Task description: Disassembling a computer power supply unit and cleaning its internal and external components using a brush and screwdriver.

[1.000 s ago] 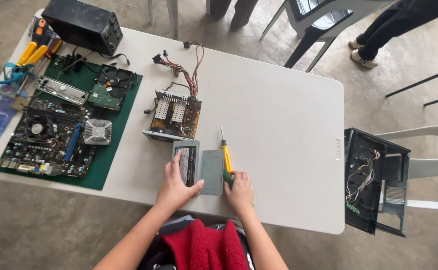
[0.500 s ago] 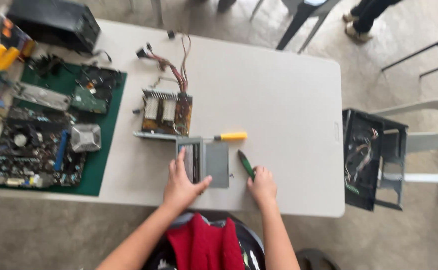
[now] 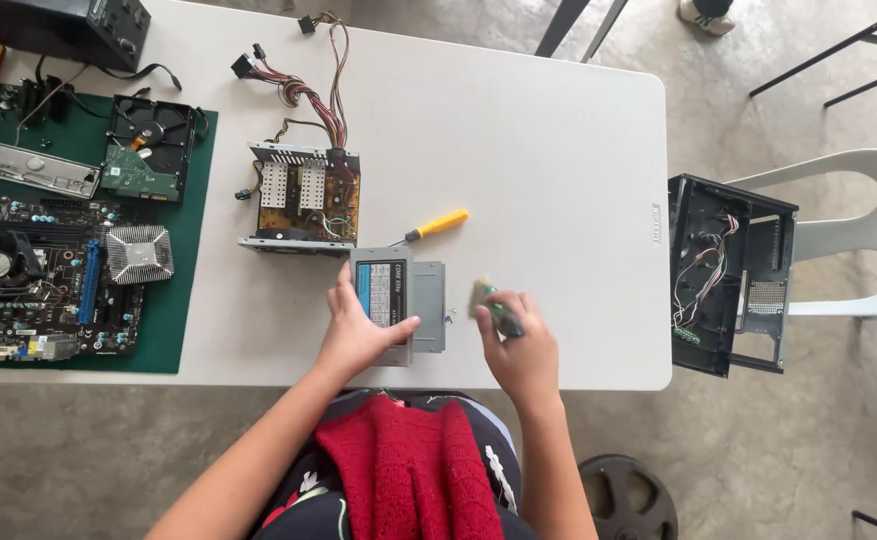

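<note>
On the near edge of the white folding table [image 3: 558, 150], the left hand [image 3: 358, 335] lies flat on a grey power-supply cover [image 3: 398, 305], fingers spread and thumb stretched across its labelled face, pressing rather than gripping. Just right of the cover, the right hand [image 3: 520, 350] is closed around a green-handled brush [image 3: 493, 305], whose pale bristle end is blurred and points toward the far left. A yellow-handled screwdriver [image 3: 436, 226] lies just beyond the cover, tip pointing left. Farther back stands the opened power supply unit [image 3: 303, 200], its circuit board exposed and a bundle of coloured cables [image 3: 308, 70] trailing to the far side. At left, a green mat [image 3: 183, 300] carries a motherboard [image 3: 38, 290], a finned heatsink [image 3: 138, 253], a hard drive [image 3: 148, 145] and a metal I/O shield [image 3: 28, 168]. Right of the table, an open black computer case [image 3: 723, 270] rests on a white plastic chair [image 3: 848, 240]. A red garment [image 3: 408, 465] covers the person's lap.
</note>
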